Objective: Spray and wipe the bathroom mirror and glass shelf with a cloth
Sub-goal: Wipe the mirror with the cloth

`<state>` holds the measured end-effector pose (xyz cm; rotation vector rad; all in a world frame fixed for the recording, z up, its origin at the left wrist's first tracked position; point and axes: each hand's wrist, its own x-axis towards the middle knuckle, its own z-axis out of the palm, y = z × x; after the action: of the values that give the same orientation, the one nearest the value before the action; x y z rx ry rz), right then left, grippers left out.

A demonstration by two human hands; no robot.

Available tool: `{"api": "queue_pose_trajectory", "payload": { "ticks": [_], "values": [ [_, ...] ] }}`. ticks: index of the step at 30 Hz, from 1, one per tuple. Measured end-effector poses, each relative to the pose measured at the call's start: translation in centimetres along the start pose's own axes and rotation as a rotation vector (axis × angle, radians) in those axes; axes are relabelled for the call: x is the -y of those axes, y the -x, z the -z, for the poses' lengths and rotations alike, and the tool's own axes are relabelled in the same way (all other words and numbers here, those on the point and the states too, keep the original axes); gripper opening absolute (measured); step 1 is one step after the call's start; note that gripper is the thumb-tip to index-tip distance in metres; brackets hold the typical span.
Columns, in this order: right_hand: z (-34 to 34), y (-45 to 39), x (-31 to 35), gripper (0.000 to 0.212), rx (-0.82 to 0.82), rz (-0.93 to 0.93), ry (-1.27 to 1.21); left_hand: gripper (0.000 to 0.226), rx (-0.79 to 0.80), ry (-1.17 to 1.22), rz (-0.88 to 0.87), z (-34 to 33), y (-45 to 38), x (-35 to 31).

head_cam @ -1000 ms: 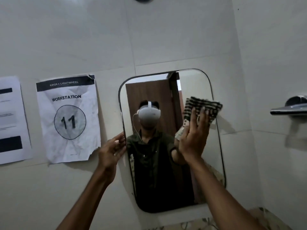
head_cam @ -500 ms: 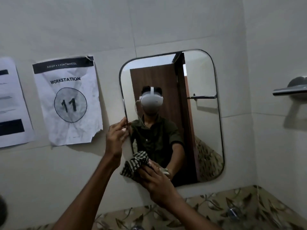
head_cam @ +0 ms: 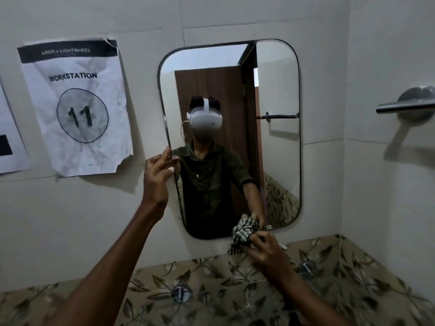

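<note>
The left hand (head_cam: 157,171) grips the left edge of the wall mirror (head_cam: 277,147), fingers curled round its rim. The right hand (head_cam: 264,251) presses a bunched striped cloth (head_cam: 242,232) against the mirror's bottom edge, fingers clutching it.

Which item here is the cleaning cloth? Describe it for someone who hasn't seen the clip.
Find the rounded wall mirror. At its bottom edge, the right hand grips a bunched cloth against the glass. It is the only fabric item, dark-and-white striped.
</note>
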<state>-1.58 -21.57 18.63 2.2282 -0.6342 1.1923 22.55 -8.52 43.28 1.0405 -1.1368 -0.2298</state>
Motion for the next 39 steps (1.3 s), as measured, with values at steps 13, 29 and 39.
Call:
{"api": "queue_pose_trajectory", "payload": {
  "ticks": [13,29,39],
  "values": [
    [5.2,-0.4,-3.8,0.037,-0.443,-1.783,-0.685,0.059,-0.025,-0.086,0.06,-0.6,3.7,2.4],
    [2.5,-4.0,4.9,0.036,0.072,-1.564,-0.942,0.061,-0.008,-0.131,0.162,0.2,5.8,5.3],
    [7.1,-3.8,13.2,0.032,0.573,-1.317,-1.035,0.03,-0.003,-0.223,0.626,0.2,20.8,10.2]
  ]
}}
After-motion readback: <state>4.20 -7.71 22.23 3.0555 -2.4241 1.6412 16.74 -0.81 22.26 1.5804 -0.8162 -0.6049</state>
